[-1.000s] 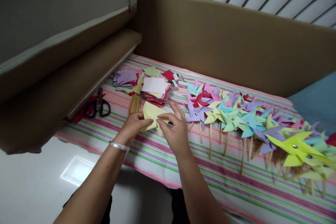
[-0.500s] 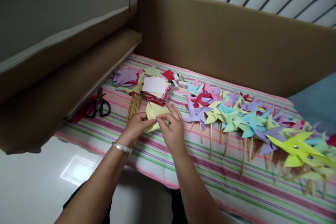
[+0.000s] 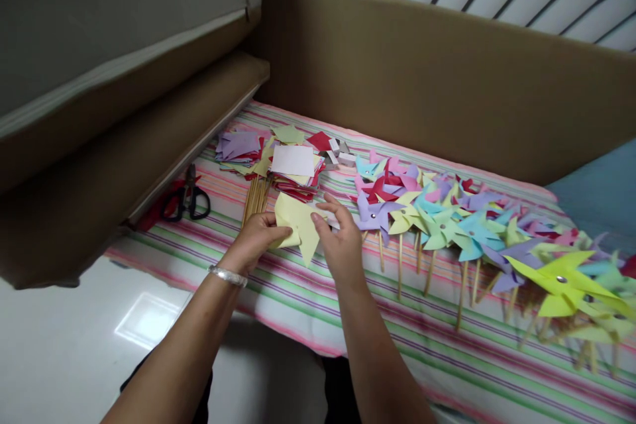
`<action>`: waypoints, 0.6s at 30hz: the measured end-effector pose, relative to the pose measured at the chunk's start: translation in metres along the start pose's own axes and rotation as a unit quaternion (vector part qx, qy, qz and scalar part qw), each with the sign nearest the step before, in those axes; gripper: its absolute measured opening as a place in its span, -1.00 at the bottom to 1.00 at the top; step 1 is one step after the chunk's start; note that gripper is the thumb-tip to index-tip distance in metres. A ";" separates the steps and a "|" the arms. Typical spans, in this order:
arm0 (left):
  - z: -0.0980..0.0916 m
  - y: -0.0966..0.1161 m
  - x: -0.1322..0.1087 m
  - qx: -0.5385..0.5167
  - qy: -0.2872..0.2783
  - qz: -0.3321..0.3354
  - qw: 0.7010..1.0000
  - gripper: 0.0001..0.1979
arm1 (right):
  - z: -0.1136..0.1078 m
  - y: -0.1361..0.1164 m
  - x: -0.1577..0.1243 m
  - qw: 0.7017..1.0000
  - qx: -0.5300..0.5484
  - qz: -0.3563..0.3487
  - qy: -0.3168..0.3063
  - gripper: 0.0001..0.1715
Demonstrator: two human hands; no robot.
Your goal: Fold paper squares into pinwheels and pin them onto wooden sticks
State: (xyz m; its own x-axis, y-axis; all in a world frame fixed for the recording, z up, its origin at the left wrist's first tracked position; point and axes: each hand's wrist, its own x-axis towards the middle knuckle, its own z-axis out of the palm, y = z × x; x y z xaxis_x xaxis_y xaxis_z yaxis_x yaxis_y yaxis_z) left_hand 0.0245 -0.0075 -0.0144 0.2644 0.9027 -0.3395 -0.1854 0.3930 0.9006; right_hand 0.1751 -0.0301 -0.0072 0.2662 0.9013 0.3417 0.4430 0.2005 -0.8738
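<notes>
A pale yellow paper piece (image 3: 305, 228) is held between my hands above the striped cloth; one blade is curled over at its left and a pointed flap hangs down. My left hand (image 3: 258, 238), with a silver bangle on the wrist, pinches the curled part between thumb and fingers. At the paper's right edge, my right hand (image 3: 340, 242) has its thumb on the front and its fingers reaching behind and past it. Just beyond lie a bundle of thin wooden sticks (image 3: 256, 197) and a stack of square papers (image 3: 293, 162) with a white sheet on top.
Finished paper pinwheels (image 3: 442, 228) on sticks cover the right side of the striped cloth (image 3: 298, 298). Dark-handled scissors (image 3: 186, 199) lie at left, near cut papers (image 3: 238, 146). Small white boxes (image 3: 340, 156) sit behind the stack. Brown cushions (image 3: 199, 106) rise at left.
My right hand has moved right, away from my left fingers, along the paper's edge. The yellow paper has opened out, and a pointed flap now shows below it.
</notes>
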 end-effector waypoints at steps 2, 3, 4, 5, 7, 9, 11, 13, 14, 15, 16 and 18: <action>-0.003 0.002 -0.001 0.044 -0.021 -0.018 0.999 -0.80 | -0.007 0.002 0.005 0.995 0.061 0.071 -0.032 -0.62; -0.005 0.003 -0.002 0.068 -0.037 -0.026 0.997 -0.81 | -0.011 0.002 0.007 0.988 0.089 0.109 -0.067 -0.54; -0.006 0.004 -0.002 0.089 -0.055 -0.030 0.994 -0.82 | -0.014 0.002 0.008 0.977 0.114 0.144 -0.111 -0.47; -0.007 0.004 -0.003 0.106 -0.073 -0.031 0.991 -0.84 | -0.017 0.001 0.009 0.962 0.134 0.174 -0.159 -0.43; -0.008 0.003 -0.003 0.130 -0.109 -0.029 0.985 -0.87 | -0.020 -0.001 0.008 0.931 0.164 0.214 -0.244 -0.40; -0.008 0.001 -0.003 0.138 -0.136 -0.034 0.980 -0.87 | -0.022 -0.002 0.005 0.912 0.183 0.223 -0.291 -0.44; -0.007 -0.001 -0.003 0.142 -0.155 -0.040 0.977 -0.86 | -0.021 -0.002 0.002 0.908 0.189 0.218 -0.304 -0.46; -0.005 -0.001 -0.003 0.150 -0.164 -0.039 0.974 -0.87 | -0.020 0.000 0.001 0.911 0.182 0.209 -0.306 -0.45; -0.004 -0.002 -0.003 0.157 -0.166 -0.035 0.973 -0.88 | -0.020 0.001 0.001 0.914 0.173 0.201 -0.306 -0.45; -0.003 -0.002 -0.003 0.165 -0.165 -0.030 0.972 -0.89 | -0.020 0.002 0.000 0.918 0.162 0.192 -0.306 -0.45; -0.002 -0.001 -0.003 0.171 -0.165 -0.027 0.971 -0.89 | -0.020 0.002 0.001 0.922 0.148 0.183 -0.306 -0.45; -0.001 -0.001 -0.003 0.175 -0.165 -0.023 0.970 -0.90 | -0.021 0.001 0.001 0.929 0.120 0.165 -0.307 -0.45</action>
State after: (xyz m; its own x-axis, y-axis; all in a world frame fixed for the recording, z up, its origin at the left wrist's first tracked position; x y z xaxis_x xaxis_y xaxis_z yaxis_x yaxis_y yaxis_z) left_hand 0.0228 -0.0100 -0.0152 0.5649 0.7574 -0.3276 0.1503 0.2959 0.9433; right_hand 0.1936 -0.0367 -0.0002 -0.2183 0.9632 -0.1567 0.2010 -0.1128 -0.9731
